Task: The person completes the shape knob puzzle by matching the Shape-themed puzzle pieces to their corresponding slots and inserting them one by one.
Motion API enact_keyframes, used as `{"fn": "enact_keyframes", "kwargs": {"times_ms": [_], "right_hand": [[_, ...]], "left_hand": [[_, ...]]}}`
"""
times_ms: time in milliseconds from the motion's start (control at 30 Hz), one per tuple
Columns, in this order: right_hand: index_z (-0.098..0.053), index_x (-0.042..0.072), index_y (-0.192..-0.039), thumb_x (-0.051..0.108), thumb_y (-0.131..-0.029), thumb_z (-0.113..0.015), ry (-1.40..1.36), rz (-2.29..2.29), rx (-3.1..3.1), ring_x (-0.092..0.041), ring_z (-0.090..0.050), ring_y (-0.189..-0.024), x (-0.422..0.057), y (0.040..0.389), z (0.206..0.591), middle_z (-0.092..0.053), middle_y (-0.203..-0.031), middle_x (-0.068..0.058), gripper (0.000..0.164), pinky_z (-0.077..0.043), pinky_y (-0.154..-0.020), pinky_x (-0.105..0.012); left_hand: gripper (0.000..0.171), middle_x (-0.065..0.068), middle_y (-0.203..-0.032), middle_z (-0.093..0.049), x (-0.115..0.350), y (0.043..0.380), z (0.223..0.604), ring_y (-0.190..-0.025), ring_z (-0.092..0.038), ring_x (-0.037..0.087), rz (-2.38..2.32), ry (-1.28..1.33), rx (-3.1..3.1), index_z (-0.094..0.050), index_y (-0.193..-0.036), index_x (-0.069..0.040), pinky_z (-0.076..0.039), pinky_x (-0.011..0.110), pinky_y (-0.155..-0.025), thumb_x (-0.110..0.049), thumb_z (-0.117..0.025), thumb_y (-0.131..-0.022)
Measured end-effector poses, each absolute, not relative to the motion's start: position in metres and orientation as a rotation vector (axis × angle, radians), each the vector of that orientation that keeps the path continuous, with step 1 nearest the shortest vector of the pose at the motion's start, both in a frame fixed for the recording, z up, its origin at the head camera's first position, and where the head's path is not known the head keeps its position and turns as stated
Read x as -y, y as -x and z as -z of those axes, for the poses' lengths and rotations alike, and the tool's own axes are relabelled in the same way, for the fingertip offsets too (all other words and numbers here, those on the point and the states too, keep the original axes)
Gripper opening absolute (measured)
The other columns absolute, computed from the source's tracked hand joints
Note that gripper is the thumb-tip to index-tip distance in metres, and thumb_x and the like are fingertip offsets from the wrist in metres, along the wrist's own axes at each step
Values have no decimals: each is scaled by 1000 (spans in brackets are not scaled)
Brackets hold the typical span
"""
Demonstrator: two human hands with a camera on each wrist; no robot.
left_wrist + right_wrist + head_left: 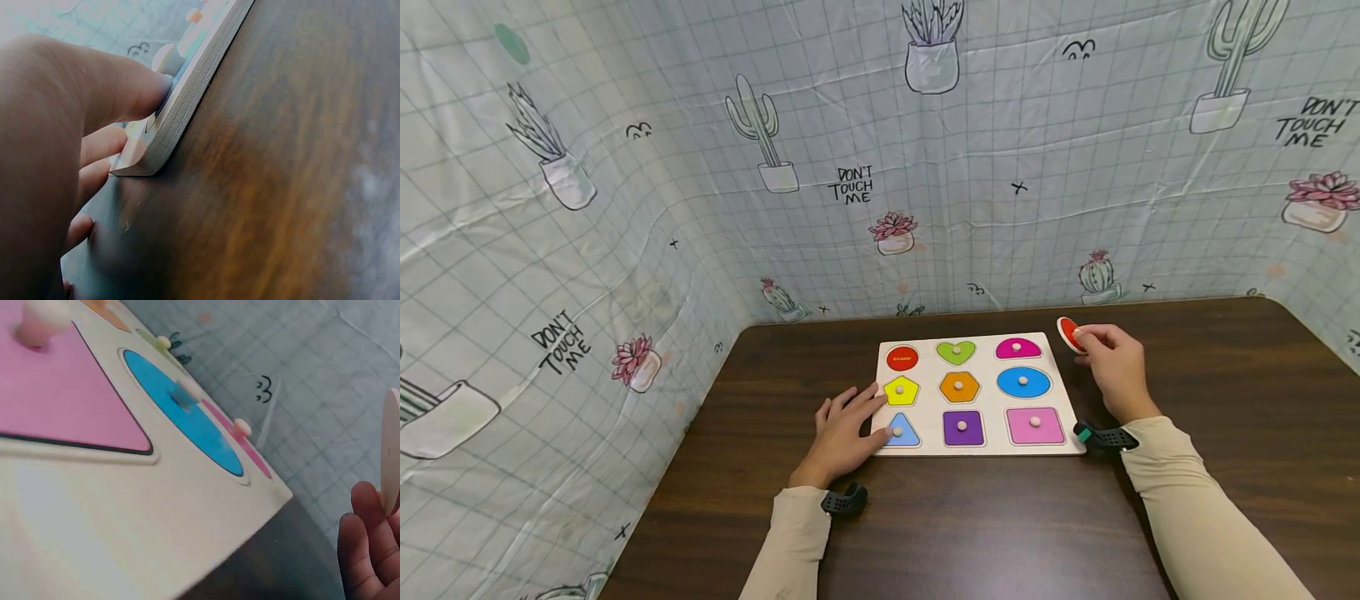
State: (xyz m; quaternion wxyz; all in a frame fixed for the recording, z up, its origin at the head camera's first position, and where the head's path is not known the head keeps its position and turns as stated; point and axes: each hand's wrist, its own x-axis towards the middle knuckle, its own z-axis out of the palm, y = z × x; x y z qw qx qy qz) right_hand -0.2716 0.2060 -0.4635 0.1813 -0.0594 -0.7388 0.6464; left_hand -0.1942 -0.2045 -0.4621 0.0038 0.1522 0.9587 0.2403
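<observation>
A white shape-puzzle board (917, 421) lies on the table, holding several knobbed pieces in bright colours. At its top left, the round red recess (902, 358) shows printed lettering and no knob. My left hand (841, 437) rests at the board's left edge, fingers spread, the thumb over the light blue triangle piece (906, 435). In the left wrist view that thumb (134, 87) lies by a knob near the board's corner. Off the board's top right corner, my right hand (1116, 367) pinches a red round puzzle piece (1067, 333), tilted up off the table.
The brown wooden table (985, 525) extends on all sides of the board. Behind and to the left hangs a pale grid cloth (985, 150) printed with potted cacti, meeting the table's back edge. Dark straps (846, 500) circle both wrists.
</observation>
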Motion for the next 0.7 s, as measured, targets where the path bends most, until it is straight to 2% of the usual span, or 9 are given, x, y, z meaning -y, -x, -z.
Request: {"fn": "enact_keyframes", "kwargs": {"times_ms": [267,400,700], "right_hand": [[-64,-11,-113,19,-98,-65,121,-1875,2082,-8,-61,-80,-202,273,467,-63,-92,8,33,-56,-67,-19],[-64,-11,-112,18,-99,-64,89,-1872,2083,-8,-62,-80,-199,272,464,-64,-94,5,33,-57,-68,-20],[-65,-7,-113,25,-101,-61,30,-1902,2136,-17,-63,-87,-190,265,452,-63,-97,4,34,-57,-72,-21]], "left_hand": [[60,-3,-160,-35,205,194,462,-147,-23,31,-760,-479,-3003,-53,-148,-22,-4,62,-115,-46,-58,-93],[60,-3,-160,-36,205,194,461,-147,-23,32,-763,-487,-3007,-53,-148,-21,-4,63,-115,-45,-58,-93],[60,-2,-160,-36,205,193,460,-147,-23,32,-763,-483,-2996,-53,-148,-21,-4,63,-115,-45,-59,-93]]}}
